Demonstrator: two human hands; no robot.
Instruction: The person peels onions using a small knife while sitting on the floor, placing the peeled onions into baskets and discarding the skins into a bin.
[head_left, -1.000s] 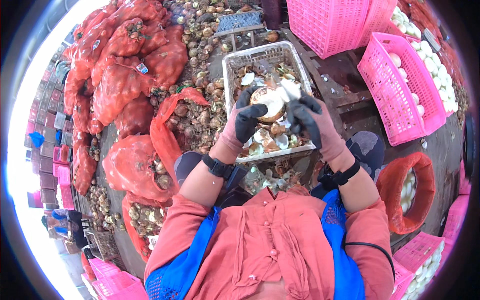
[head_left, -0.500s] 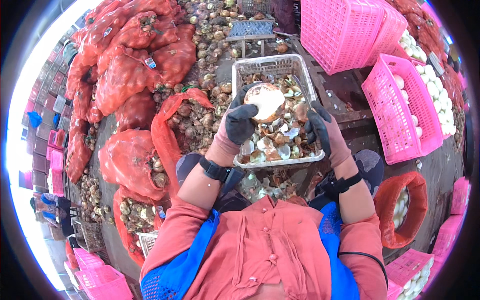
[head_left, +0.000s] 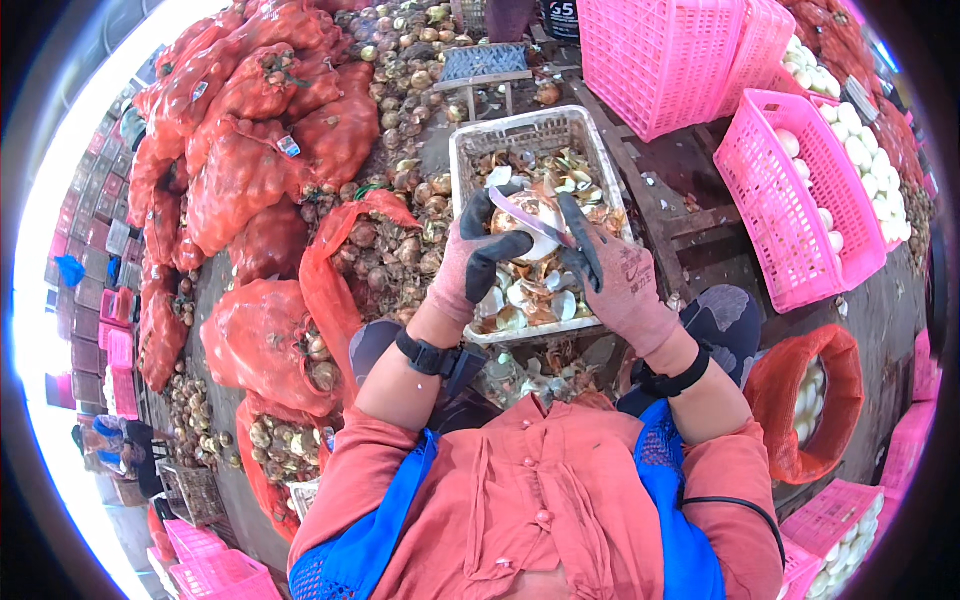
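A partly peeled onion (head_left: 541, 208) with brown skin and bare white flesh sits in my left hand (head_left: 470, 262), whose dark-coated fingers close around its left side. My right hand (head_left: 622, 275), in a pink glove with dark fingers, grips a knife (head_left: 522, 213). The blade slants across the onion's face; the handle is hidden in my fingers. My right fingers are at the onion's right side. Beneath both hands is a whitish slatted crate (head_left: 456, 165) filled with onion peels (head_left: 572, 178) and white scraps.
Red mesh sacks (head_left: 250, 170) are piled at the left, beside loose unpeeled onions (head_left: 400, 110). A pink crate (head_left: 755, 215) holding peeled onions stands at the right, near stacked pink crates (head_left: 655, 70). A low stool (head_left: 485, 65) is ahead; an opened red sack (head_left: 840, 370) is by my right knee.
My right hand has moved left from the crate's right side to the onion, bringing the knife blade across it. The onion is slightly lower. The whole view has shifted a little.
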